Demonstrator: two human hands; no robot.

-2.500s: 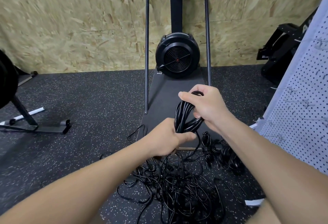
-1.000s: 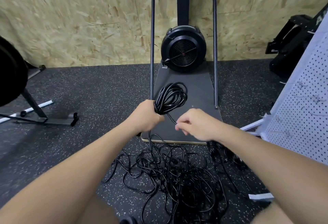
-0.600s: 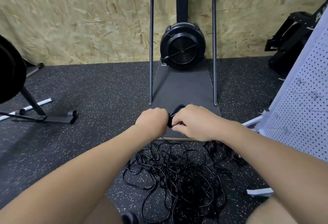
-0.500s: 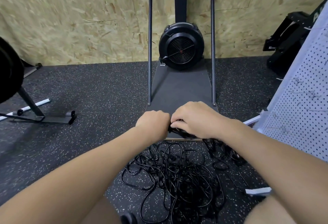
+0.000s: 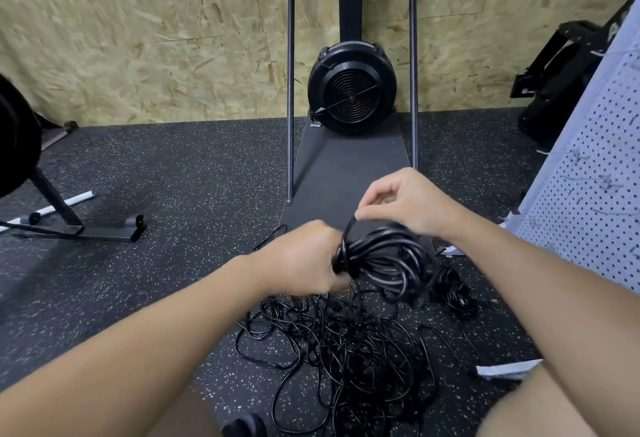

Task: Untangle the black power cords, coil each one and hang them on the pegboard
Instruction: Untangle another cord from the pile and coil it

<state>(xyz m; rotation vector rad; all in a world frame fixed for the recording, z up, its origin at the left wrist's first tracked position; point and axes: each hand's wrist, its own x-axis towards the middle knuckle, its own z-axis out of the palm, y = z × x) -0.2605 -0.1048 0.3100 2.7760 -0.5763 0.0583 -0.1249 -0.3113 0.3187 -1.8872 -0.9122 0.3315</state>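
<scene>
My left hand (image 5: 304, 260) is gripping the coiled black power cord (image 5: 384, 256); my right hand (image 5: 405, 204) is pinching its loose end.

The speckled black floor (image 5: 180, 173) carries a tangled heap of black cords (image 5: 346, 343), a smaller, seemingly coiled bundle (image 5: 457, 294), and a fan machine's base (image 5: 349, 173).

My left hand (image 5: 304, 260) covers where the coiled cord (image 5: 384, 256) is gathered, so I can't see the fingers on it. The pegboard (image 5: 595, 173) runs off the right edge, its hooks too small to tell. The tangled cords (image 5: 346, 350) blur together.
</scene>
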